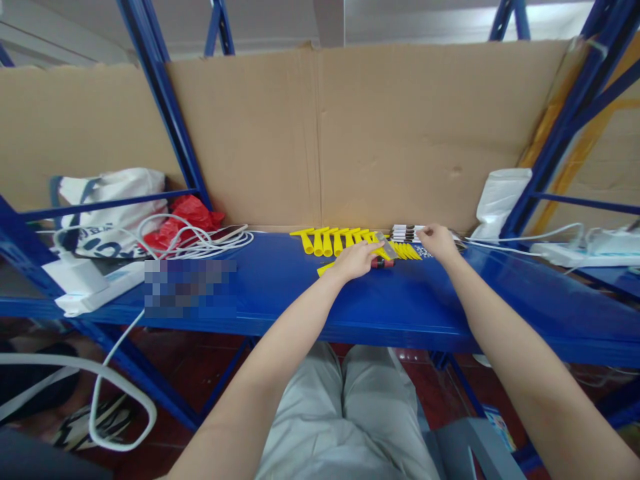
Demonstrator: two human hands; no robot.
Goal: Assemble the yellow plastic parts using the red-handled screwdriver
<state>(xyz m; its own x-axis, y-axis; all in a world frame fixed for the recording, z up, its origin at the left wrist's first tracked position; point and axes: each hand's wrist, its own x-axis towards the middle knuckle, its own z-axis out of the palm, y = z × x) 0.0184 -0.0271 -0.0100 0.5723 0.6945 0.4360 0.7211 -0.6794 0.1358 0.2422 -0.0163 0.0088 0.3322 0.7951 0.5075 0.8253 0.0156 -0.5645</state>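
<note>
My left hand (356,260) is closed over a yellow-handled scraper (326,269). Its flat grey metal blade (388,247) shows past my fingertips. Just below the blade lies a red and black screwdriver handle (383,264), partly hidden by the hand. My right hand (439,243) has its fingers pinched together over small silvery pieces (424,252), perhaps screws. Whatever sits in that pinch is too small to make out. Yellow T-shaped handles (318,243) stand in a row left of the blade, and thin yellow pieces (407,251) lie fanned on its right.
Several white strips with dark ends (403,233) lie against the cardboard wall (390,133). On the blue shelf (280,287), coiled white cable (200,247), a red bag (195,213) and a power strip (107,287) lie left. A white pouch (500,200) leans at right.
</note>
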